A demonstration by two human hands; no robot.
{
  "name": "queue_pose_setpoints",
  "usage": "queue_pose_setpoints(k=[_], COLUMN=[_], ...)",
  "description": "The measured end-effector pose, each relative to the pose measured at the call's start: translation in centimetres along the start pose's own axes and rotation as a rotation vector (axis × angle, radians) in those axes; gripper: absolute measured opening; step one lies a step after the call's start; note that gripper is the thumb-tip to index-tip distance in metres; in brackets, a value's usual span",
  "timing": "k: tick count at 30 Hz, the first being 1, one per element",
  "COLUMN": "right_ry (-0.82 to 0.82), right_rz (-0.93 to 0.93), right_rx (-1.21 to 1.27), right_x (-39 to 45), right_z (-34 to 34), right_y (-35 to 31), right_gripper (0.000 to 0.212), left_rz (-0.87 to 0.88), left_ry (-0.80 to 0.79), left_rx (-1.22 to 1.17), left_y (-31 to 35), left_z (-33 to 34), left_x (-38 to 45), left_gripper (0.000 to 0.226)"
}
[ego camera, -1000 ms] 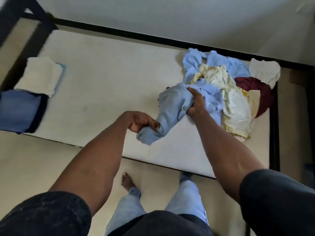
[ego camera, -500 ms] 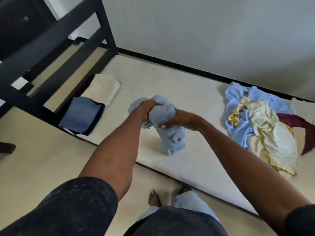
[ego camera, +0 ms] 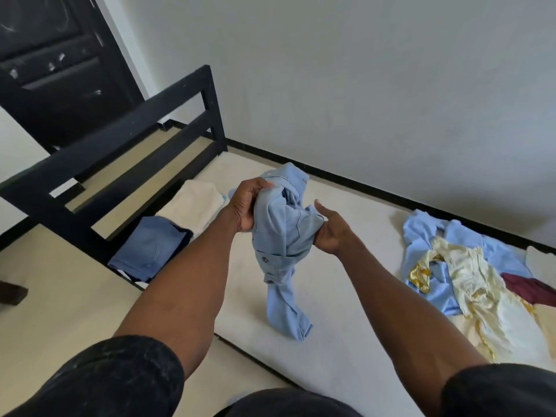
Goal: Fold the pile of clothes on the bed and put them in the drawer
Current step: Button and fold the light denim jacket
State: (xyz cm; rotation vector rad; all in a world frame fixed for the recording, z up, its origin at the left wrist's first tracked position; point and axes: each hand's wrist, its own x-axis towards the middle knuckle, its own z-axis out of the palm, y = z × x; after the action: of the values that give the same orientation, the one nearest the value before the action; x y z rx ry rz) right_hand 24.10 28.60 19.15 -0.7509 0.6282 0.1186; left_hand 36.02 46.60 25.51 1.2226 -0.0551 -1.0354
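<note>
- Since a second ago, both hands have carried the light blue garment away from the pile of clothes and lifted it above the middle of the bed; a second ago it lay against the pile's near edge.
- Left hand grips the garment's bunched upper part, its fingers curled tight over the fabric.
- Right hand holds the bundle from the other side; its thumb points up and free, and the other fingers are hidden behind the cloth, so I cannot tell how firmly they close.
- One leg or sleeve of the garment hangs down, its end touching the mattress near the front edge.
- Pile of clothes lies on the bed well to the right: light blue, cream-and-gold and maroon pieces, unfolded.
- Folded jeans and a folded cream cloth lie side by side at the left end, beside the black bed frame.
</note>
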Motion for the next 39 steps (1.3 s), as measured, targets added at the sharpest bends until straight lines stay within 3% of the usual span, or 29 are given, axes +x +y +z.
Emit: queue_pose_setpoints(k=[4, 8, 11, 17, 20, 24, 26, 27, 29, 31, 33, 35, 37, 39], right_ry=[0.096, 0.15, 0.233, 0.328, 0.328, 0.43, 0.375, 0.344, 0.273, 0.175, 0.047, -0.034, -0.014, 0.17], right_rz=[-0.132, -0.307, -0.366, -0.432, -0.516, -0.542, -0.487, -0.475, -0.481, -0.48, -0.408, -0.371, -0.43, -0.487], right_rx=[0.067, 0.05, -0.033, -0.215, -0.353, -0.475, -0.437, -0.41, -0.341, -0.328, -0.431, -0.526, -0.548, -0.607], right_x=[1.4, 1.7, 2.4, 1.5, 0.4, -0.4, -0.9, -1.2, -1.6, -2.0, -3.0, -4.2, -5.0, -4.6], right_z=[2.0, 3.5, 4.3, 6.9, 8.5, 11.0, 12.2, 12.9, 14.0, 14.9, 15.8, 15.3, 13.3, 10.1], right_y=[-2.8, -7.3, -9.8, -13.5, -14.8, -16.5, -16.9, -16.9, -16.6, -15.9, -15.2, -15.0, -14.8, -13.7], right_gripper=[0.035, 0.022, 0.02, 0.004, 0.004, 0.027, 0.022, 0.015, 0.017, 0.039, 0.066, 0.077, 0.056, 0.023], left_rz=[-0.067, -0.213, -0.17, -0.188, -0.081, 0.146, 0.292, 0.327, 0.176, 0.025, 0.045, 0.125, 0.156, 0.164], left_ry=[0.062, 0.316, 0.45, 0.469, 0.644, 0.837, 0.699, 0.501, -0.019, -0.358, -0.433, -0.323, -0.218, -0.168], left_rx=[0.216, 0.563, 0.717, 1.371, 1.334, 1.255, 1.204, 1.084, 0.675, 0.57, 0.607, 0.535, 0.392, 0.221], left_y=[2.6, 4.7, 5.5, 7.4, 8.5, 9.4, 10.5, 11.4, 13.0, 13.7, 13.4, 12.8, 12.4, 12.2], left_z=[-0.8, -4.0, -5.0, -6.5, -4.8, -3.8, -2.8, -2.0, 0.2, 1.6, 1.8, 1.3, 0.6, 0.4], left_x=[0.6, 2.4, 3.6, 7.4, 6.7, 7.7, 8.3, 8.4, 6.9, 5.6, 5.8, 6.6, 7.3, 7.2], left_gripper=[0.056, 0.05, 0.042, 0.043, 0.041, 0.042, 0.058, 0.065, 0.06, 0.05, 0.038, 0.028, 0.026, 0.018])
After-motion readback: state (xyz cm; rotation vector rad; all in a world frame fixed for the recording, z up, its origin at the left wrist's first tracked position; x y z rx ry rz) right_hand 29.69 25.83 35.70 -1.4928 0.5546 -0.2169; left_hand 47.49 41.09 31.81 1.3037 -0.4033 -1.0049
